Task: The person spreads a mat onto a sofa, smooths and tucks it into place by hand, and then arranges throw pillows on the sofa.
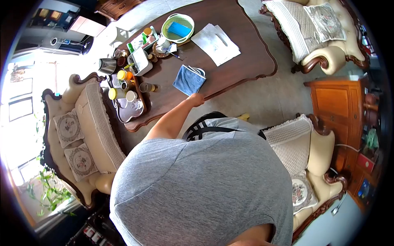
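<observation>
My left hand is at the front edge of the dark wooden table, its fingers closed at the lower corner of a blue cloth. The cloth lies folded on the tabletop, with a pale loop along its upper right side. Farther back on the table are a green basket with a bright blue item inside and some white papers. My right hand is out of view; only a bit of that arm shows at the bottom edge.
Jars, a glass, a grey bin and a metal pot crowd the table's left end. Cream sofas stand left, at the upper right and lower right. A wooden cabinet is at the right.
</observation>
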{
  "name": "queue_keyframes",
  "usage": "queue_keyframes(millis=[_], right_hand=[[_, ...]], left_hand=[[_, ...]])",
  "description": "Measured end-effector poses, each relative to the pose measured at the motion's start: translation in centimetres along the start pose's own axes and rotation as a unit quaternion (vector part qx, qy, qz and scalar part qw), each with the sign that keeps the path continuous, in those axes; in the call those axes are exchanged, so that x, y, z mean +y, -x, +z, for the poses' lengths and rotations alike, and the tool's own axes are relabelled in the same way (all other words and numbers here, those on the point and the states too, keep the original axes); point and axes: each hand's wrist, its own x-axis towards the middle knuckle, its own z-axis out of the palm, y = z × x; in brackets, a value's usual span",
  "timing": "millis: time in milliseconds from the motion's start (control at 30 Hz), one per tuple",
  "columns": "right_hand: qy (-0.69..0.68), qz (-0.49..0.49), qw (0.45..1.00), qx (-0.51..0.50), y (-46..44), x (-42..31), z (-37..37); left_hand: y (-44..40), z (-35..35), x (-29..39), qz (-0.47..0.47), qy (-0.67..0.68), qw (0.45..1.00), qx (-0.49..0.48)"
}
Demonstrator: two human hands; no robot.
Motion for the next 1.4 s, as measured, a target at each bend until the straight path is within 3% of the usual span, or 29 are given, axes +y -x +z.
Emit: queue_keyframes(millis=[67, 200, 267, 300, 333, 367, 400, 433, 467, 500, 533, 600, 667, 767, 933, 1167, 1233, 1300, 1367, 1400], right_hand=[[0.003, 0.007, 1.0, -0.022, -3.3, -2.1, -0.3], [-0.009, 0.023, 0.998, -0.059, -10.0, -5.6, -2.3], [-0.037, 0.022, 0.997, -0.068, -13.1, -6.8, -4.5], [-0.066, 0.013, 0.995, -0.075, -15.7, -6.3, -6.1], [-0.099, -0.004, 0.991, -0.095, -18.4, -5.9, -7.4], [-0.135, -0.027, 0.983, -0.119, -21.8, -5.1, -9.5], [-0.164, -0.058, 0.973, -0.151, -22.1, -6.2, -10.1], [-0.19, -0.035, 0.976, -0.1, -22.5, -8.0, -11.8], [-0.217, -0.015, 0.975, -0.048, -20.2, -12.1, -12.2], [-0.212, -0.025, 0.977, -0.009, -19.6, -14.4, -12.7], [-0.206, -0.034, 0.978, 0.031, -19.4, -16.5, -13.4], [-0.139, -0.091, 0.985, 0.038, -22.3, -16.9, -15.2], [-0.117, -0.047, 0.99, 0.062, -23.0, -19.4, -15.6], [-0.141, -0.034, 0.989, -0.019, -22.1, -25.1, -15.4], [-0.144, -0.071, 0.987, -0.004, -26.5, -33.8, -17.3], [-0.118, -0.234, 0.95, 0.171, -32.9, -47.0, -23.0], [0.002, -0.316, 0.895, 0.313, -33.2, -51.1, -24.3], [-0.059, -0.314, 0.89, 0.325, -32.9, -55.1, -24.8], [-0.085, -0.334, 0.874, 0.342, -29.8, -59.9, -25.3], [-0.09, -0.327, 0.875, 0.347, -28.6, -61.8, -25.5]], left_hand=[[0.8, -1.1, 2.5, -0.044, 0.044, 0.998, 0.016], [-3.2, 0.0, 5.2, -0.026, 0.058, 0.996, 0.061], [-9.2, 1.9, 5.4, 0.084, -0.103, 0.987, 0.092], [-9.6, 0.9, 7.9, 0.064, -0.15, 0.984, 0.067], [-11.1, 0.9, 8.7, 0.077, -0.13, 0.985, 0.083], [-13.6, 2.4, 8.3, 0.16, -0.127, 0.968, 0.149], [-12.7, -0.5, 12.7, 0.176, -0.243, 0.947, 0.116], [-12.9, -4.2, 17.6, -0.044, -0.056, 0.993, -0.096], [-16.1, -3.4, 16.9, 0.032, -0.061, 0.995, -0.066], [-20.5, -1.6, 15.0, 0.051, 0.057, 0.997, -0.017], [-19.4, -4.4, 20.2, 0.043, 0.064, 0.997, -0.017], [-18.6, -8.7, 28.7, 0.055, 0.08, 0.995, -0.002], [-21.0, -9.6, 32.2, 0.095, 0.135, 0.985, 0.051], [-24.4, -10.4, 35.4, 0.165, 0.153, 0.974, 0.023], [-33.0, -10.5, 35.9, 0.114, -0.057, 0.99, -0.066], [-43.9, -20.8, 43.8, 0.105, -0.073, 0.99, -0.066], [-48.0, -24.2, 47.3, 0.134, -0.067, 0.987, -0.06], [-52.2, -27.5, 51.5, 0.205, 0.062, 0.975, -0.067], [-56.8, -30.2, 55.6, 0.291, 0.335, 0.886, -0.131], [-56.9, -31.7, 60.2, 0.273, 0.109, 0.949, -0.115]])
